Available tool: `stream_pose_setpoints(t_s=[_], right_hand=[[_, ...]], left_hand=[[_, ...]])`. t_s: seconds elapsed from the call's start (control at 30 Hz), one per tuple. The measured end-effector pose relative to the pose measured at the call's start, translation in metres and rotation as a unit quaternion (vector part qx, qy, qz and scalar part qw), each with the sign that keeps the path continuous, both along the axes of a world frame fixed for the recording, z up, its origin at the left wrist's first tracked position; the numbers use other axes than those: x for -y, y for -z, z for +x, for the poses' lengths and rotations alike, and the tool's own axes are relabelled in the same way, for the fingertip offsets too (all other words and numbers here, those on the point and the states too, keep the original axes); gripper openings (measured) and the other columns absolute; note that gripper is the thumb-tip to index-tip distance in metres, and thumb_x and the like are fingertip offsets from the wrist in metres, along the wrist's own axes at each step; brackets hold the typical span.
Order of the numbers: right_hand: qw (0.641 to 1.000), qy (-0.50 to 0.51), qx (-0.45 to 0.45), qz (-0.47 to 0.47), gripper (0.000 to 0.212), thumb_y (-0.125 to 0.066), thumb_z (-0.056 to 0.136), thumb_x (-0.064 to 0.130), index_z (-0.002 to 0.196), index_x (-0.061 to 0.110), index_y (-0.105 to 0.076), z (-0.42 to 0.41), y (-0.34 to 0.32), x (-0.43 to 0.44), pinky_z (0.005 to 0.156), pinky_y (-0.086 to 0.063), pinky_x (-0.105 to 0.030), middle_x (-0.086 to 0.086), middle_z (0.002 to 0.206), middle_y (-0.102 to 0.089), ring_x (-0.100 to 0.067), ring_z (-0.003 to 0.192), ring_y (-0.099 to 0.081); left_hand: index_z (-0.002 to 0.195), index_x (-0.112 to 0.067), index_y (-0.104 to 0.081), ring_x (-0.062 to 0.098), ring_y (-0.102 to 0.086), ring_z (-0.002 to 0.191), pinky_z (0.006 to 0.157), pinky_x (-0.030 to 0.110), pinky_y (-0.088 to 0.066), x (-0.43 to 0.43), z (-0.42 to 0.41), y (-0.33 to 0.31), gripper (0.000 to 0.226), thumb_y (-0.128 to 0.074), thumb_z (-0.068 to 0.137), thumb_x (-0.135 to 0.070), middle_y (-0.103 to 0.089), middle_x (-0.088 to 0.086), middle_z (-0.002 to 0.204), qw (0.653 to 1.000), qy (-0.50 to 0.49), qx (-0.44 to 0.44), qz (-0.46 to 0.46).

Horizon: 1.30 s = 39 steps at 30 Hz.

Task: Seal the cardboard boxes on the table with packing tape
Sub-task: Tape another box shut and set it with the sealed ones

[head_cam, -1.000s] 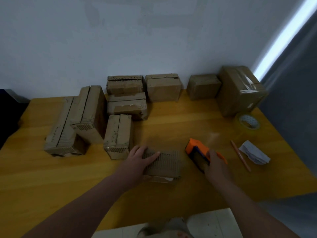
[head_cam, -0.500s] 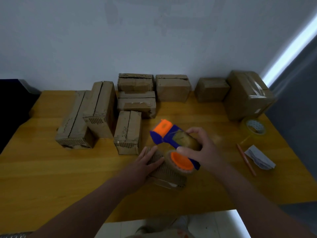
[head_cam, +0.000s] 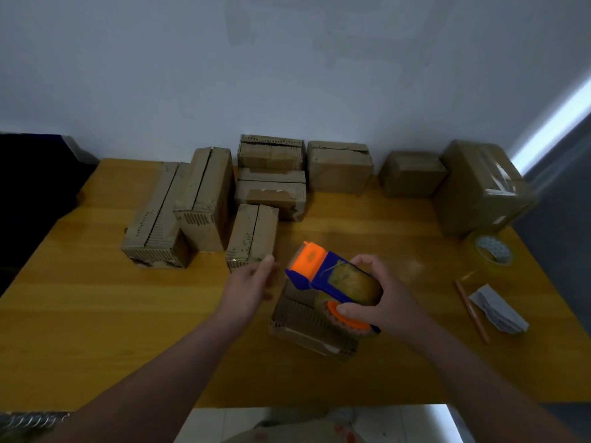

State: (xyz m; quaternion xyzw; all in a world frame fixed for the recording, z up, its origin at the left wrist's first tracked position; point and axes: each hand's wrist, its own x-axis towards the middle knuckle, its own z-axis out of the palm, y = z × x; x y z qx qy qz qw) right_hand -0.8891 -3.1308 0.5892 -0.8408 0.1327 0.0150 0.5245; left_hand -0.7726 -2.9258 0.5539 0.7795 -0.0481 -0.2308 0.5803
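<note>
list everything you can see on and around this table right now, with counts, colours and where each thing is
small cardboard box: 1, brown, table front centre, under the dispenser
other cardboard boxes: 8, brown, along the back and left of the table; the far right one carries clear tape
tape dispenser: 1, blue and orange, in the right hand
spare tape roll: 1, yellowish clear, right side
pencil: 1, orange-brown, right side
folded paper: 1, white, beside the pencil
table: 1, yellow wood
left hand: open, beside the small box
right hand: gripping the dispenser
</note>
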Motion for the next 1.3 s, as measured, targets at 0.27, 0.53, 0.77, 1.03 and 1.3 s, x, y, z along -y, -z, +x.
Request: stream_pose_setpoints(t_s=[0.27,0.53,0.77,1.03,1.3], right_hand=[[1.0,-0.018,0.007,-0.006,0.064,-0.082,0.059,0.038,0.111,0.044,-0.046,0.001,-0.001,-0.003,0.075,-0.059,-0.032,0.01,0.112,-0.058,-0.004,0.09,-0.065],[0.994,-0.08,-0.014,-0.074,0.066,-0.078,0.055,0.057,0.113,0.049,-0.047,0.004,-0.014,0.001,0.069,-0.053,-0.017,0.017,0.111,-0.06,0.004,0.091,-0.062],[0.977,-0.099,-0.054,-0.181,0.053,-0.077,0.062,0.057,0.104,0.058,-0.043,0.002,-0.031,0.018,0.07,-0.054,-0.019,0.019,0.106,-0.061,0.002,0.09,-0.062],[0.958,-0.113,-0.085,-0.248,0.063,-0.077,0.074,0.046,0.129,0.041,-0.047,0.013,-0.022,-0.001,0.057,-0.041,-0.006,0.02,0.097,-0.056,0.009,0.079,-0.055],[0.936,-0.114,-0.115,-0.314,0.076,-0.068,0.074,0.057,0.141,0.041,-0.038,0.02,-0.014,-0.011,0.073,-0.052,-0.028,0.009,0.109,-0.053,-0.008,0.088,-0.056]], left_hand=[[0.093,-0.006,-0.063,0.015,-0.053,0.061,0.064,0.03,-0.049,0.008,0.01,-0.019,0.008,-0.057,0.091,-0.01,-0.054,0.006,0.066,0.95,0.019,-0.287,-0.119],[0.086,-0.007,-0.063,0.013,-0.054,0.057,0.055,0.025,-0.047,0.006,0.004,-0.01,0.01,-0.056,0.093,-0.004,-0.06,0.004,0.065,0.984,-0.013,-0.174,-0.031],[0.08,-0.009,-0.061,0.016,-0.054,0.073,0.07,0.032,-0.052,-0.007,0.007,0.0,0.014,-0.058,0.094,-0.011,-0.059,0.004,0.077,0.995,-0.038,-0.089,0.002],[0.075,-0.009,-0.059,0.02,-0.058,0.075,0.07,0.036,-0.054,-0.008,0.002,0.021,0.023,-0.061,0.093,-0.023,-0.06,0.004,0.075,0.996,-0.054,-0.021,0.066],[0.066,-0.017,-0.058,0.011,-0.049,0.057,0.05,0.023,-0.034,-0.006,0.003,0.043,0.03,-0.06,0.093,-0.029,-0.056,-0.003,0.064,0.979,-0.012,0.063,0.193]])
